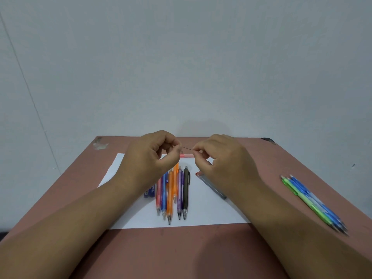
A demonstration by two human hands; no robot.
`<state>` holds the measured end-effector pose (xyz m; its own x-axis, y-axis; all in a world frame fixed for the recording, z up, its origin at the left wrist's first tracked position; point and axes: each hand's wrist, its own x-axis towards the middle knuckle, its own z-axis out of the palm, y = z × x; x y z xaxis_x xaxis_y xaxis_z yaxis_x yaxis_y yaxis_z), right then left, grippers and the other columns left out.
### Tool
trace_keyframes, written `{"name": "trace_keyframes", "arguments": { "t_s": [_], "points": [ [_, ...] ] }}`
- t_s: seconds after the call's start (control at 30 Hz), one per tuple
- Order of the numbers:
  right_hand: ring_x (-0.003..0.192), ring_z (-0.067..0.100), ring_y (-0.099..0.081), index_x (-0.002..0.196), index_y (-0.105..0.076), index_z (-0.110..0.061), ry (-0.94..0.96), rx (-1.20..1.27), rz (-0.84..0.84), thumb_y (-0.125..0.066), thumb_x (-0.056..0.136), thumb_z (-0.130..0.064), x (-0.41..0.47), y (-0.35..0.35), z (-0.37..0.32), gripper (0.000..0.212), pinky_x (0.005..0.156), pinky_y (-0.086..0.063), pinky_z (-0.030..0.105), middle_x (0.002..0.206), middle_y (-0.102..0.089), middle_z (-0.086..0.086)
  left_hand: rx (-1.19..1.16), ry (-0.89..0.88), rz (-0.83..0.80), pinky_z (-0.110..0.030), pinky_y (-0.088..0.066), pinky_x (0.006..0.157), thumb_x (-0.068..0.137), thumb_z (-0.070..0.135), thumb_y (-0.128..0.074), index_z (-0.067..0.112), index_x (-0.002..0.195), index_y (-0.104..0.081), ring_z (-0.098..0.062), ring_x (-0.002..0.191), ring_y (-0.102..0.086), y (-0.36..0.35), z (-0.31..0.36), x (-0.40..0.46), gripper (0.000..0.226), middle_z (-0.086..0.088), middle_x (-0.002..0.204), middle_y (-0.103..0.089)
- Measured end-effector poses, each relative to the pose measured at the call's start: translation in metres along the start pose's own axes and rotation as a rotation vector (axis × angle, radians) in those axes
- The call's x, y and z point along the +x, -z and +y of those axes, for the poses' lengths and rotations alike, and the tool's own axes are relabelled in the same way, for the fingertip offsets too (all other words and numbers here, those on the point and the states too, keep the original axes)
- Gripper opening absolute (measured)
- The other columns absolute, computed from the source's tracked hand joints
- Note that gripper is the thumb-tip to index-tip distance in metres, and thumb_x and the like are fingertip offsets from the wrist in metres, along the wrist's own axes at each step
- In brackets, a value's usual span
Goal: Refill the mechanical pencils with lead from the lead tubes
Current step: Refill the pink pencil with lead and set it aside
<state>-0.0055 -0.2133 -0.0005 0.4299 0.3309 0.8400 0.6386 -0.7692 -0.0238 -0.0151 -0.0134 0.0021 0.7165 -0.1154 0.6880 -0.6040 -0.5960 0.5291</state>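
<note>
Both hands raised over sheet (211,210); left hand (150,158) and right hand (217,158) each pinch one lead (187,148) end, likely steadying it for loading.

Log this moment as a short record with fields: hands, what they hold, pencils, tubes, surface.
left hand: pinches one end of the lead
right hand: pinches the other end
lead: thin, held above the paper
pencils on paper: six, side by side, tips toward the person
side pencils: green and blue, on the table
lead tube: beside the right wrist
</note>
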Motion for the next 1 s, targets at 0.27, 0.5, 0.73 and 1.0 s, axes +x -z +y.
{"name": "trace_keyframes", "arguments": {
  "t_s": [0.27, 0.5, 0.73, 1.0],
  "points": [
    [0.069, 0.010, -0.055, 0.082, -0.072, -0.020, -0.148, 0.055, -0.002, -0.063, 0.088, -0.017, -0.001, 0.003, 0.008, 0.012, 0.062, -0.045, 0.024, 0.074, -0.063, -0.010, -0.095, 0.082, 0.069, -0.023, -0.054, 0.065, 0.096, 0.045, -0.055, 0.039, 0.106, -0.063, -0.010, 0.079, -0.062, 0.013, 0.001, 0.009, 0.014, 0.013, 0.080, -0.065],
    [0.064, 0.011, -0.050, 0.080, -0.073, -0.018, -0.259, 0.159, 0.153, -0.072, 0.086, -0.006, 0.001, 0.006, 0.011, 0.014, 0.057, -0.042, 0.022, 0.066, -0.050, -0.009, 0.287, 0.152, -0.383, -0.018, -0.044, 0.064, 0.095, 0.043, -0.064, 0.035, 0.102, -0.065, 0.000, 0.081, -0.059, 0.010, -0.001, 0.040, 0.011, 0.021, 0.089, -0.063],
    [0.064, 0.011, -0.049, 0.078, -0.072, -0.016, -0.310, 0.191, 0.194, -0.072, 0.085, -0.005, 0.000, 0.006, 0.014, 0.013, 0.059, -0.043, 0.021, 0.064, -0.046, -0.010, 0.636, 0.028, -0.548, -0.029, -0.051, 0.081, 0.100, 0.041, -0.057, 0.029, 0.113, -0.069, -0.012, 0.097, -0.060, -0.025, -0.011, 0.070, 0.022, 0.008, 0.109, -0.066],
    [0.068, 0.013, -0.053, 0.078, -0.072, -0.016, -0.360, 0.232, 0.190, -0.071, 0.086, -0.007, 0.000, 0.007, 0.015, 0.012, 0.061, -0.045, 0.023, 0.066, -0.053, -0.004, 0.654, 0.044, -0.586, -0.037, -0.055, 0.087, 0.097, 0.051, -0.058, 0.033, 0.117, -0.073, -0.011, 0.094, -0.059, -0.052, -0.032, 0.073, 0.031, 0.014, 0.100, -0.064]
  ]
}}
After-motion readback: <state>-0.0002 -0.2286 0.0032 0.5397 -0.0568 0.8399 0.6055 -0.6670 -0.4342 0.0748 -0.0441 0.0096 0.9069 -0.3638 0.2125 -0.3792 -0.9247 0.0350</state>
